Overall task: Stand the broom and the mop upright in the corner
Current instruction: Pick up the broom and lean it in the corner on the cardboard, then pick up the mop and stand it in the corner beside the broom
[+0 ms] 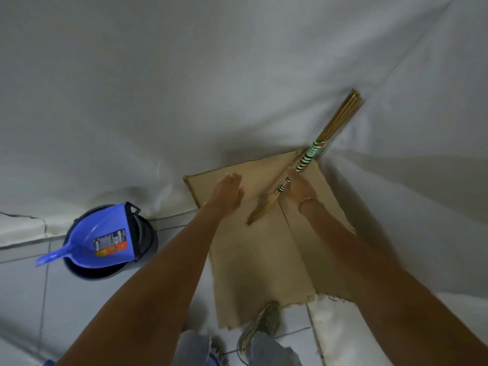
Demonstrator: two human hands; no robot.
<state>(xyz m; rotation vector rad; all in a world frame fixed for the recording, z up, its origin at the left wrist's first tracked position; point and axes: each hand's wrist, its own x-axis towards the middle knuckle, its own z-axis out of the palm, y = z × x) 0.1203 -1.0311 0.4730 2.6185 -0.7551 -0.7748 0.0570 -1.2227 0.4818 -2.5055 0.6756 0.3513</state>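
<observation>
A stick broom [311,151] bound with green and black bands leans into the corner where two white walls meet. Its loose stick ends point up the wall at the top and fan out low near my hands. My right hand [299,188] wraps the banded part of the broom. My left hand [228,191] hovers just left of the broom with fingers spread, holding nothing. A flat sheet of cardboard [258,260] covers the floor under the broom. No mop is in view.
A blue dustpan [105,239] lies across a dark bucket [148,233] on the tiled floor to the left, against the wall. My shoes [266,320] stand at the cardboard's near edge. White sheeting drapes the walls.
</observation>
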